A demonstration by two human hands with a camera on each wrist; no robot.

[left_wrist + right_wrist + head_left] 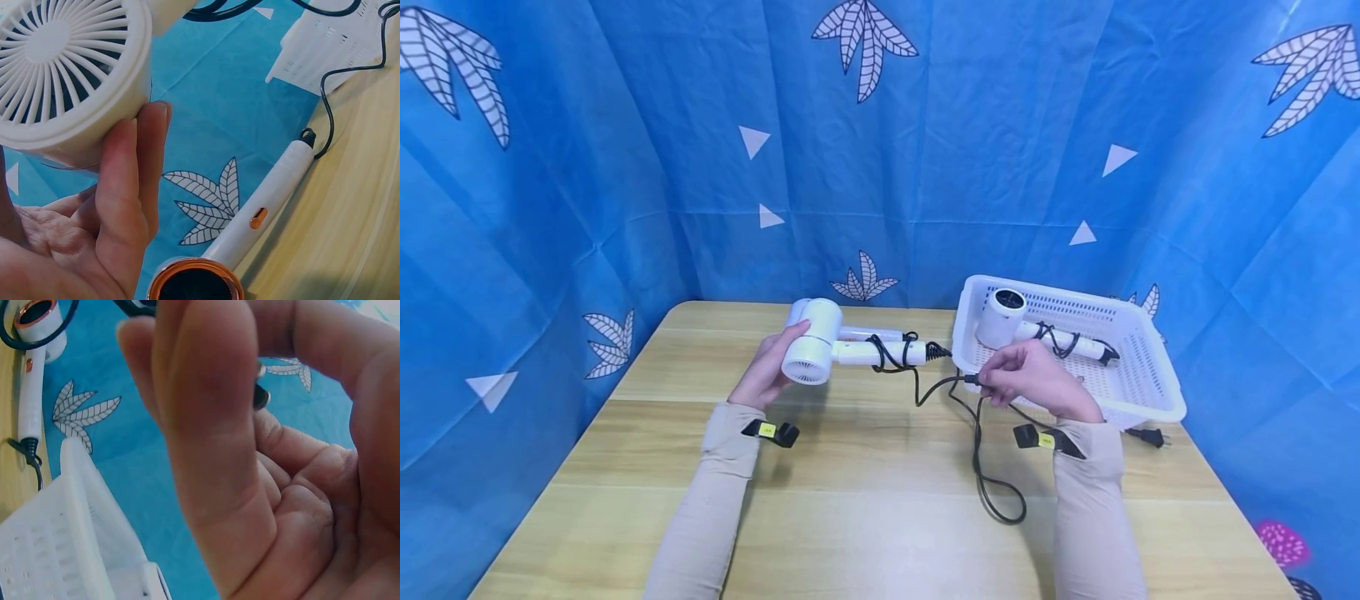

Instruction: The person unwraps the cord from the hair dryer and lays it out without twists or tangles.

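Observation:
My left hand [765,371] grips the round head of a white hair dryer [814,342] above the table. Its handle points right, with black cord [891,364] wound round it. In the left wrist view the slatted grille [47,44] faces the camera. My right hand [1033,379] pinches the plug [972,379] of that cord near the basket's front rim; in the right wrist view its fingers mostly hide it. Behind the held dryer, a second white hair dryer [265,209] with an orange switch lies on the table, partly hidden in the head view.
A white perforated basket [1165,387] stands at the back right. Inside lies another white hair dryer [1000,323] with its cord wrapped round the handle. A loose black cord [1000,500] loops on the table [865,517], and a plug [1147,437] lies by the basket's front right.

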